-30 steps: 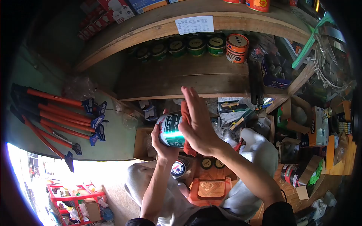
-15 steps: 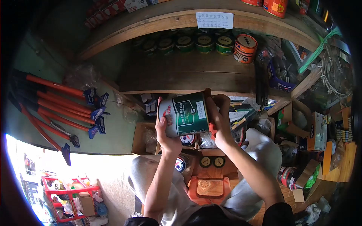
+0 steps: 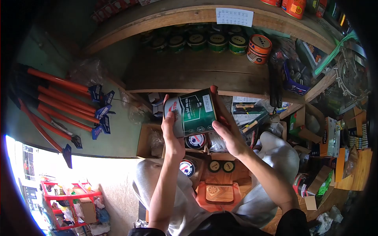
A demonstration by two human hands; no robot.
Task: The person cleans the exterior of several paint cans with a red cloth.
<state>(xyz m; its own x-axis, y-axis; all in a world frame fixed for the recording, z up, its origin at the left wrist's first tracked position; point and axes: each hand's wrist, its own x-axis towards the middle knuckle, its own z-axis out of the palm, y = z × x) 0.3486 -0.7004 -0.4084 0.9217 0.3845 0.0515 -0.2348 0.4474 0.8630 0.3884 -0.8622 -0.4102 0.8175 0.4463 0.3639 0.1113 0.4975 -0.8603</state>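
Observation:
A green and white paint can is held sideways in front of the shelf, its printed label facing me. My left hand grips the white end, thumb across the label and fingers behind. At the green end is my right hand, its thumb pressed on the lower corner and its other fingers mostly hidden behind the can. Below the can, round-lidded cans stand among boxes. Two small cans with dark-rimmed, yellowish lids sit between my knees.
Green cans line the wooden shelf, with an orange can at their right. Orange-handled tools hang at left. Open cardboard boxes crowd the right. A red rack stands at lower left, a small orange stool below.
My right hand has shifted its grip, with the thumb now on the can's front. A small red thing seen by that hand is out of sight. The can has tilted slightly.

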